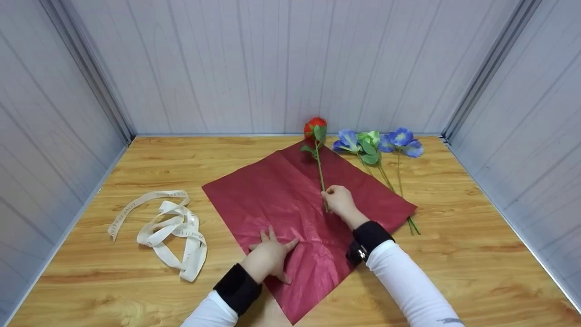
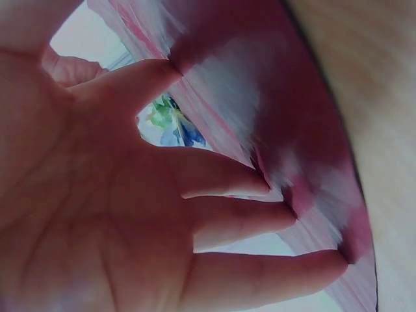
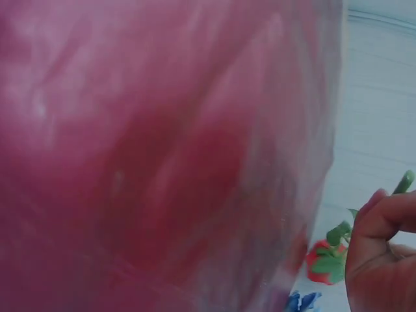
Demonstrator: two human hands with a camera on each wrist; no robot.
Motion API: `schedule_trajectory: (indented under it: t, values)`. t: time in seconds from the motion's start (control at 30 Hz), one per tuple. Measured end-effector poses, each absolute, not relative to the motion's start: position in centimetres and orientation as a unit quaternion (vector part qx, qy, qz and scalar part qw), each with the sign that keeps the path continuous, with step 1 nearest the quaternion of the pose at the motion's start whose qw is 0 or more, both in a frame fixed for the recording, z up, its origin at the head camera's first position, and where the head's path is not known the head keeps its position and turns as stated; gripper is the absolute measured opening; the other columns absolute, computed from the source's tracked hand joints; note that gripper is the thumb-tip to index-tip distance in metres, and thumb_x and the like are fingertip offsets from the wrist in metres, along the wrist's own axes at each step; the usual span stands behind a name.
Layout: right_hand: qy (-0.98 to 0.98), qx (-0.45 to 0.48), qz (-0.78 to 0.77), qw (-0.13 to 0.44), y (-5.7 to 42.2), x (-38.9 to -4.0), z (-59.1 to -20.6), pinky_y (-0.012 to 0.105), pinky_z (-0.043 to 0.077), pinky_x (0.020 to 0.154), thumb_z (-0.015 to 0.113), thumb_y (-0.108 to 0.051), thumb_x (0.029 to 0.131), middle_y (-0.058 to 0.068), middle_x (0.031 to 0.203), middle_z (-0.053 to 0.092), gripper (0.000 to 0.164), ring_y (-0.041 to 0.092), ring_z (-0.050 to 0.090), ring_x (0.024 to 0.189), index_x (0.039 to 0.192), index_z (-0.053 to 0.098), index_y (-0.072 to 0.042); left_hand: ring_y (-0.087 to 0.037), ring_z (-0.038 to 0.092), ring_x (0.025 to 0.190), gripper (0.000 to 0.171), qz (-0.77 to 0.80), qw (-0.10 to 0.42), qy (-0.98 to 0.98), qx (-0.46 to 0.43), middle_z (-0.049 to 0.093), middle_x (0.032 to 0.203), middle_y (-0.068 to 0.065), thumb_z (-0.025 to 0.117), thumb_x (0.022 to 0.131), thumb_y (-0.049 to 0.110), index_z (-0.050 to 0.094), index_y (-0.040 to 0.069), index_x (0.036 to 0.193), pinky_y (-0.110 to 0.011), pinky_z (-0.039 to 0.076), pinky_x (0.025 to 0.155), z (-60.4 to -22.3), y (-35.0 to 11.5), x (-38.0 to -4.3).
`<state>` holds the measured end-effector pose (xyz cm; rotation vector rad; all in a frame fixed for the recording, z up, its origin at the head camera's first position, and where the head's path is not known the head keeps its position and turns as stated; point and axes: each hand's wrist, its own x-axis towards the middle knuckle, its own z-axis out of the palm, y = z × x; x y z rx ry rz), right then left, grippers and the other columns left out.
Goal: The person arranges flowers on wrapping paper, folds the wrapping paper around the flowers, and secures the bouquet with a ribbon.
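A sheet of dark red wrapping paper [image 1: 268, 181] lies diamond-wise on the wooden table. My left hand [image 1: 268, 256] rests on its near left part with fingers spread; in the left wrist view the fingertips [image 2: 341, 257] touch the paper. My right hand [image 1: 341, 202] pinches the lower stem of an artificial red rose [image 1: 315, 127] over the paper's right half. The rose's head points away, at the paper's far corner. In the right wrist view the stem end [image 3: 406, 182] sticks out past the curled fingers, with the rose head [image 3: 322, 266] beyond them.
Blue flowers [image 1: 401, 137] and a pale green flower [image 1: 373, 136] lie at the back right; their stems pass under the paper, and stem ends [image 1: 413, 225] show at its right corner. A loose cream ribbon [image 1: 194, 254] with lettering lies at left. Pale panel walls [image 1: 218, 68] enclose the table.
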<state>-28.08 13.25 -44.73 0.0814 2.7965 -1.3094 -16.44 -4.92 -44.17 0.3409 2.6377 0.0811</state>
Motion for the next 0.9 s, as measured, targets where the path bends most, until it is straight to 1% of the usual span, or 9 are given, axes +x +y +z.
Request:
schedule_trajectory:
  t: [0.13, 0.37, 0.5, 0.63, 0.7, 0.77, 0.83, 0.9]
  values:
    - [0.92, 0.015, -0.391, 0.032, 13.2, -28.2, -45.6, 0.02, 0.035, 0.042, 0.057, -0.014, 0.093, -0.002, 0.05, 0.047, 0.02, 0.007, 0.044, 0.039, 0.082, 0.064, 0.001, -0.05, 0.016, 0.139, 0.101, 0.027, 0.243, 0.962, 0.122, 0.016, 0.152, -0.031, 0.084, 0.062, 0.048, 0.031, 0.037, 0.147, -0.07, 0.04, 0.087, -44.2, -4.9, -16.5]
    - [0.928, 0.008, -0.367, 0.062, 13.4, -28.3, -46.4, 0.021, 0.04, 0.045, 0.056, -0.013, 0.094, -0.001, 0.055, 0.047, 0.019, 0.009, 0.045, 0.043, 0.081, 0.062, 0.0, -0.052, 0.016, 0.138, 0.101, 0.03, 0.241, 0.962, 0.128, 0.017, 0.151, -0.032, 0.084, 0.062, 0.049, 0.031, 0.036, 0.147, -0.071, 0.04, 0.085, -44.2, -4.9, -16.4]
    - [0.924, 0.003, -0.373, 0.089, 13.3, -28.2, -46.5, 0.022, 0.045, 0.045, 0.056, -0.011, 0.094, -0.001, 0.05, 0.047, 0.024, 0.008, 0.047, 0.042, 0.071, 0.057, -0.003, -0.051, 0.015, 0.139, 0.101, 0.033, 0.239, 0.962, 0.124, 0.016, 0.151, -0.032, 0.084, 0.062, 0.048, 0.032, 0.036, 0.147, -0.071, 0.039, 0.086, -44.2, -5.0, -16.4]
    - [0.933, -0.011, -0.343, 0.103, 13.2, -28.0, -46.4, 0.021, 0.045, 0.044, 0.056, -0.011, 0.093, -0.002, 0.047, 0.045, 0.031, 0.008, 0.047, 0.04, 0.063, 0.048, -0.01, -0.051, 0.015, 0.139, 0.1, 0.04, 0.238, 0.962, 0.124, 0.015, 0.152, -0.032, 0.085, 0.062, 0.048, 0.032, 0.035, 0.147, -0.071, 0.039, 0.086, -44.1, -5.0, -16.4]
    - [0.942, -0.022, -0.319, 0.103, 13.1, -27.9, -46.3, 0.02, 0.044, 0.044, 0.057, -0.011, 0.093, -0.002, 0.049, 0.044, 0.032, 0.008, 0.046, 0.041, 0.062, 0.046, -0.011, -0.051, 0.016, 0.138, 0.1, 0.042, 0.235, 0.963, 0.127, 0.017, 0.151, -0.032, 0.085, 0.062, 0.047, 0.033, 0.035, 0.147, -0.07, 0.04, 0.086, -44.1, -5.0, -16.4]
    - [0.954, -0.039, -0.285, 0.091, 13.1, -27.8, -46.3, 0.02, 0.042, 0.047, 0.058, -0.012, 0.092, -0.003, 0.053, 0.043, 0.033, 0.009, 0.046, 0.046, 0.062, 0.046, -0.012, -0.052, 0.016, 0.138, 0.1, 0.047, 0.232, 0.963, 0.129, 0.017, 0.151, -0.032, 0.085, 0.062, 0.046, 0.034, 0.034, 0.146, -0.07, 0.04, 0.086, -44.1, -5.1, -16.3]
    - [0.962, -0.056, -0.256, 0.072, 13.0, -27.7, -46.4, 0.023, 0.042, 0.052, 0.06, -0.012, 0.09, -0.001, 0.057, 0.045, 0.032, 0.014, 0.048, 0.053, 0.061, 0.047, -0.011, -0.052, 0.017, 0.138, 0.099, 0.05, 0.23, 0.963, 0.131, 0.018, 0.151, -0.032, 0.086, 0.062, 0.045, 0.035, 0.034, 0.146, -0.07, 0.04, 0.086, -44.1, -5.1, -16.3]
    - [0.969, -0.071, -0.23, 0.05, 13.0, -27.5, -46.4, 0.028, 0.046, 0.059, 0.063, -0.013, 0.088, 0.003, 0.06, 0.05, 0.03, 0.02, 0.054, 0.06, 0.061, 0.049, -0.008, -0.052, 0.017, 0.138, 0.099, 0.051, 0.228, 0.963, 0.132, 0.018, 0.15, -0.033, 0.086, 0.062, 0.045, 0.035, 0.034, 0.146, -0.071, 0.04, 0.085, -44.2, -5.1, -16.3]
